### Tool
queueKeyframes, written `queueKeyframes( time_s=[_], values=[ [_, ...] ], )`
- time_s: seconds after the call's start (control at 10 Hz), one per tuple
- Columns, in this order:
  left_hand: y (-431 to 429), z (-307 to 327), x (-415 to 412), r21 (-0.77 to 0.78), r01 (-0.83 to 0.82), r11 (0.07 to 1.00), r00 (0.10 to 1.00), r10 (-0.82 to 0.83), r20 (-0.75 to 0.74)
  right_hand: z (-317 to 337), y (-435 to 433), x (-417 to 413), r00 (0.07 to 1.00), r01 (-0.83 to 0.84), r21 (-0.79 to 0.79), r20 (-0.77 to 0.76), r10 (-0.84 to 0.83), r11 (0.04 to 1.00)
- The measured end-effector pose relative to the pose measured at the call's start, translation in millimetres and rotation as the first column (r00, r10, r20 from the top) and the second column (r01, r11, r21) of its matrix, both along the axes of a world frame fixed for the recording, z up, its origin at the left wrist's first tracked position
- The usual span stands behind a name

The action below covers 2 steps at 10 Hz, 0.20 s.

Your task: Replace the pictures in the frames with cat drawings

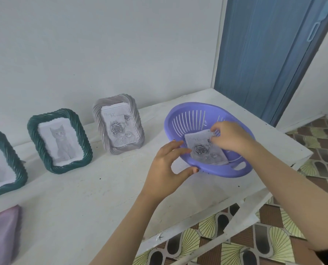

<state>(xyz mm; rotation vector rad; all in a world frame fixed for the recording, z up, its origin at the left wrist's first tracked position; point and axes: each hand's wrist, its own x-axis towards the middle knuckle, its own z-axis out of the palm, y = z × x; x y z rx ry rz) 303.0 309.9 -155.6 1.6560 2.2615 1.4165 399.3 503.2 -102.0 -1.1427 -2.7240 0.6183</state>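
A purple slotted basket [193, 111] sits on the white table and holds a rose picture [207, 152]. My right hand [230, 136] reaches into the basket and pinches the picture's upper right corner. My left hand [167, 167] grips the basket's near-left rim between thumb and fingers. Three twisted-rim frames stand along the wall: a grey frame [119, 123] with a rose picture, a green frame [59, 140] with a cat drawing, and a second green frame [4, 163] cut off at the left edge.
A pink cloth [2, 232] lies at the table's near left. The table edge [236, 199] runs diagonally on the right, with patterned floor tiles [274, 236] below. A blue door [264, 50] stands behind the basket.
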Motion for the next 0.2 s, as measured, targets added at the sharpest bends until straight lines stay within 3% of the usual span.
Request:
queueKeyframes(
  time_s=[0.1,0.2],
  values=[
    [-8,18,0,0.091,-0.04,0.995,0.997,0.034,0.076,27,-6,4,0.973,-0.002,0.001,-0.231,0.002,1.0],
    [-29,55,-10,0.255,-0.145,0.956,0.988,0.124,0.095,74,-26,14,0.866,0.005,0.072,-0.498,0.032,0.997]
  ],
)
